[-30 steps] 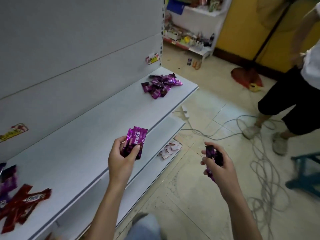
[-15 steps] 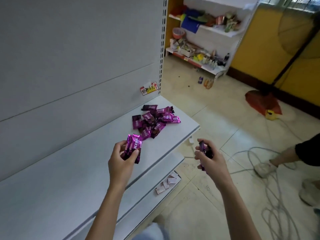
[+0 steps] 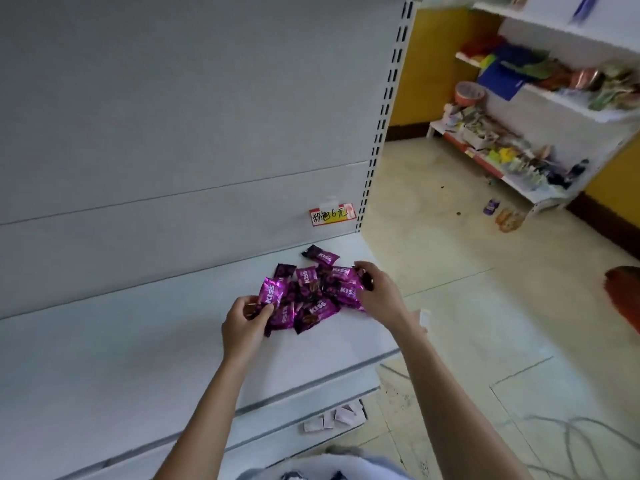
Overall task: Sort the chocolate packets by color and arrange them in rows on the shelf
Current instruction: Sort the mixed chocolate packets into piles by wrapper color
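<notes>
Purple foil packets (image 3: 311, 292) lie in a loose heap at the centre of the head view, on the white shelf (image 3: 138, 341) just below a handwritten price label (image 3: 331, 215) on the back panel.

A second ago both hands hung in front of the shelf edge, well apart from this heap. Now they have reached it, one on each side. The left hand (image 3: 242, 323), just left of centre, grips a bright purple packet (image 3: 273, 291) that stands up against the heap's left edge. The right hand (image 3: 379, 292), at the heap's right edge, pinches a darker packet (image 3: 366, 280) between curled fingers. Whether either hand holds more than one packet I cannot tell.

The view has also swung right. The red packets seen earlier at the lower left are out of frame.

My reading is that the carried purple packets are joining their own colour, so the sorting moves forward. The heap is still a jumble with packets overlapping, so no row has been formed yet.

Paper slips (image 3: 332, 419) lie on the lower ledge at bottom centre, and a cluttered rack (image 3: 519, 150) fills the upper right.
</notes>
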The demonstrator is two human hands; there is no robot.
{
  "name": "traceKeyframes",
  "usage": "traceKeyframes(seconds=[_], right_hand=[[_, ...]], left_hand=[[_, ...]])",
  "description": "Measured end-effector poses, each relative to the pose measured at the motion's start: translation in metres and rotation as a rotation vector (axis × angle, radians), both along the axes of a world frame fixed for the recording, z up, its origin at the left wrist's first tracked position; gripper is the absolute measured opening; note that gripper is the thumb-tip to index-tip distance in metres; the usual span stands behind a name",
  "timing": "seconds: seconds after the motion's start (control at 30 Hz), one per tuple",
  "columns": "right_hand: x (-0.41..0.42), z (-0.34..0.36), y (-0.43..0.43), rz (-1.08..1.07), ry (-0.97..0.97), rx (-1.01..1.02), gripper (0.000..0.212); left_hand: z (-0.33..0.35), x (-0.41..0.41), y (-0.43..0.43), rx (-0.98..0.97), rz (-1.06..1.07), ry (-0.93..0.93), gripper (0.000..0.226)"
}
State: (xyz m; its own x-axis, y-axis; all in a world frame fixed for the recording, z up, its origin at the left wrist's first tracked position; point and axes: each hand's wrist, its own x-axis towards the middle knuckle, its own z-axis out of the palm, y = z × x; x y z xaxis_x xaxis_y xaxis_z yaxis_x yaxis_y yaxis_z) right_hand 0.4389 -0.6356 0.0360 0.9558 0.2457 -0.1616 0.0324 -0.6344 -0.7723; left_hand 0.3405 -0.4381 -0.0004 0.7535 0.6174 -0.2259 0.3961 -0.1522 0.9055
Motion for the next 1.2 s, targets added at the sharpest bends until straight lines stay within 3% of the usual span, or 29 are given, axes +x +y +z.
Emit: traceKeyframes(seconds=[0.27,0.37,0.43,0.53,0.63,0.8,0.97,1.2], right_hand=[[0.033,-0.022,0.019,0.316,-0.125,-0.002,0.071],[0.04,-0.034,0.022,0.457,-0.199,-0.034,0.074],[0.043,-0.043,0.021,0.542,-0.28,-0.185,0.07],[0.044,-0.054,0.015,0.592,-0.305,-0.297,0.069],[0.043,-0.054,0.015,0.567,-0.343,-0.17,0.072],[0.031,-0.035,0.025,0.511,-0.294,0.089,0.066],[-0.002,-0.001,0.065,0.602,-0.142,0.279,0.057],[-0.101,0.056,0.15,0.839,0.092,0.575,0.046]], left_hand=[[-0.016,0.018,-0.024,0.043,0.066,-0.029,0.032],[-0.017,0.021,-0.022,0.25,-0.047,-0.022,0.036],[-0.018,0.019,-0.018,0.407,-0.099,0.003,0.038],[-0.015,0.013,-0.018,0.474,-0.125,0.018,0.053],[-0.013,0.006,-0.017,0.522,-0.091,0.02,0.053],[0.007,-0.027,-0.014,0.432,0.074,-0.046,0.048],[0.044,-0.099,-0.003,0.228,0.428,-0.197,0.042],[0.101,-0.242,0.005,0.295,0.916,-0.351,0.034]])
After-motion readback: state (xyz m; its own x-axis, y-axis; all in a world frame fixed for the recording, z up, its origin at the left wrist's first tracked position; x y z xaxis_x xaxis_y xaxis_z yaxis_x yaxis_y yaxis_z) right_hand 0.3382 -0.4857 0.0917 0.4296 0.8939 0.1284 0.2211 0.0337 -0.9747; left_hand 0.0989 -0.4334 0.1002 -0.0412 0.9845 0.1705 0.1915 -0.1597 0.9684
